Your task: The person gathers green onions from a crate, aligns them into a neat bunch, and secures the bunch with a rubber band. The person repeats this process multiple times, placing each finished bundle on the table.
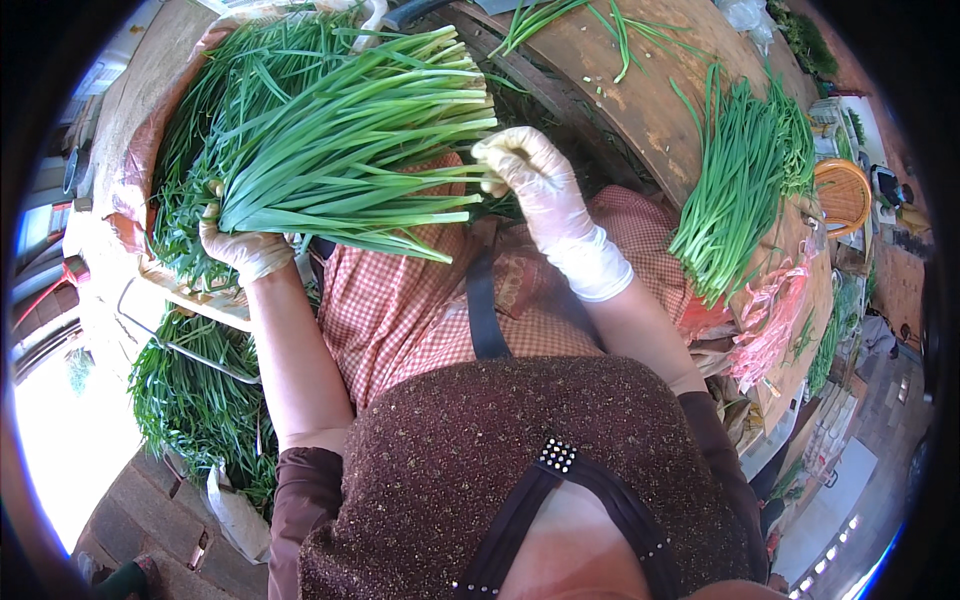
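Both my hands wear thin whitish gloves. My left hand (247,244) grips the leafy end of a large fanned bunch of green Chinese chives (352,150), whose pale cut stems point right. My right hand (529,169) is at those stem ends, its thumb and fingertips pinched together on a stem at the bunch's lower edge. Beneath and behind the bunch lies a heap of loose chives (202,135) in a lined basket (135,172). Another chive bunch (731,187) rests on the wooden table to the right.
The wooden table (637,112) curves round the top and right, with a few loose chives (619,34) on it. Pink plastic strips (776,322) hang near its right edge. More greens (202,397) stand at lower left beside a metal handle (187,352). A wicker stool (844,196) is farther right.
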